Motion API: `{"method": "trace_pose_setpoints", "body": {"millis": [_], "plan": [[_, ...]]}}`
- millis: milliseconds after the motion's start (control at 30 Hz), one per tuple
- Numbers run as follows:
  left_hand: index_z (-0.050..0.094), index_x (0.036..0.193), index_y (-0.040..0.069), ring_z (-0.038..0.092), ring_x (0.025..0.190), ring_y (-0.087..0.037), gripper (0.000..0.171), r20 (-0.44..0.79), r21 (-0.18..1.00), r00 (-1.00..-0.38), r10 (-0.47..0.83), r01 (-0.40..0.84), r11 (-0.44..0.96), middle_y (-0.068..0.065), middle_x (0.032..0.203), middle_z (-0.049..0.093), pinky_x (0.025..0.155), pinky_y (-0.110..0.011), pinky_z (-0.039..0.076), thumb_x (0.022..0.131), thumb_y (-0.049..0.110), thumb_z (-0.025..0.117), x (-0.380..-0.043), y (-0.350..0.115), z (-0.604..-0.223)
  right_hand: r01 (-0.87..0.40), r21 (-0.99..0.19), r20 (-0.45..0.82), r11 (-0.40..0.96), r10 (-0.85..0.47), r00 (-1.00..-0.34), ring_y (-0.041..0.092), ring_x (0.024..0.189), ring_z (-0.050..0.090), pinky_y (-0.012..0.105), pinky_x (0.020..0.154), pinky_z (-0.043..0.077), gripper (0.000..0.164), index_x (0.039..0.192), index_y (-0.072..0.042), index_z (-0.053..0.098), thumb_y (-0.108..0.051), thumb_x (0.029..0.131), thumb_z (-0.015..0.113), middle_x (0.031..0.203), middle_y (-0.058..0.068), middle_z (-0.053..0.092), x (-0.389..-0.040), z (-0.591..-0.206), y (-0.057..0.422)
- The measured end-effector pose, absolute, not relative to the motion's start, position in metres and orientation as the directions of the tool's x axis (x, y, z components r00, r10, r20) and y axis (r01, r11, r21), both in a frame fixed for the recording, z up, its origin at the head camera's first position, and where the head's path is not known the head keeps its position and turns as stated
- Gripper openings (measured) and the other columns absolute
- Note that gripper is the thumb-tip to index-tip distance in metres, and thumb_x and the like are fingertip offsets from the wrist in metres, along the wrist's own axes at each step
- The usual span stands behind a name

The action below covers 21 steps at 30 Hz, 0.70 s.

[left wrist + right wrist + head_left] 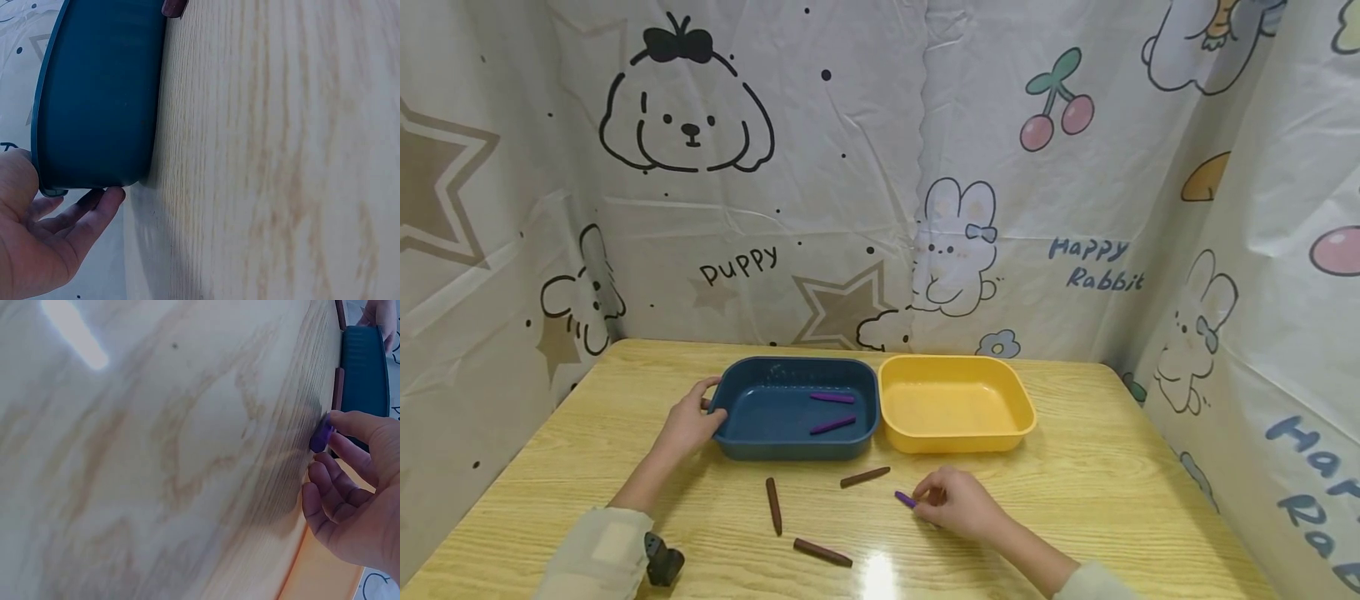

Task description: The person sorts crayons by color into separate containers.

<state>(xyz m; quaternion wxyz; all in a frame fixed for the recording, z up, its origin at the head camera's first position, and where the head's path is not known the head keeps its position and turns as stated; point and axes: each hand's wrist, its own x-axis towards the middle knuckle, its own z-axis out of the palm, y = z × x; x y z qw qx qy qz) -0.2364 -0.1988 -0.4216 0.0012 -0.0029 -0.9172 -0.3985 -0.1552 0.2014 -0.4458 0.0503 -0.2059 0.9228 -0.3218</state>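
Note:
A purple crayon (906, 499) is pinched between the thumb and index finger of my right hand (958, 505), low over the table in front of the yellow tray. In the right wrist view the purple crayon (321, 434) shows at the fingertips, the other fingers loosely curled. My left hand (691, 418) grips the left end of the dark blue tray (790, 451), thumb over the rim and fingers against the outer wall (100, 100). Two purple crayons (832, 425) lie inside the blue tray.
The yellow tray (958, 443) stands against the blue tray's right side. Three brown crayons lie in front: one brown crayon (865, 477) near the trays, another brown crayon (774, 506) to the left, a third brown crayon (823, 552) nearest me. A printed curtain (850, 167) hangs behind the table.

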Motion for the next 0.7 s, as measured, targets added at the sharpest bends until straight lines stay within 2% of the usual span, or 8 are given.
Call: {"method": "trace_pose_setpoints", "body": {"millis": [400,700], "plan": [[0.029,0.142,-0.001,0.059,0.085,-0.03,0.059,0.012,0.73,-1.0,-0.003,0.007,0.683,-0.032,0.112,0.056,0.067,-0.033,0.046,0.088,0.012,0.047,-0.2374,-0.1995,-0.4244,-0.361,-0.529,0.041,0.768,-0.402,-0.915,0.001,0.064,0.044,0.019,0.058,0.038,0.01,0.086,-0.012,0.073,-0.017,0.077,0.074,0.074,-0.006,0.053,-0.1537,-0.4452,0.1966],[0.028,0.143,-0.002,0.059,0.087,-0.031,0.059,0.006,0.733,-1.0,0.004,0.007,0.68,-0.033,0.114,0.054,0.067,-0.034,0.047,0.089,0.012,0.048,-0.2372,-0.1999,-0.4226,-0.368,-0.501,0.04,0.783,-0.404,-0.914,0.001,0.064,0.046,0.02,0.058,0.039,0.009,0.087,-0.012,0.073,-0.015,0.078,0.072,0.074,-0.007,0.055,-0.1535,-0.4413,0.196]]}}
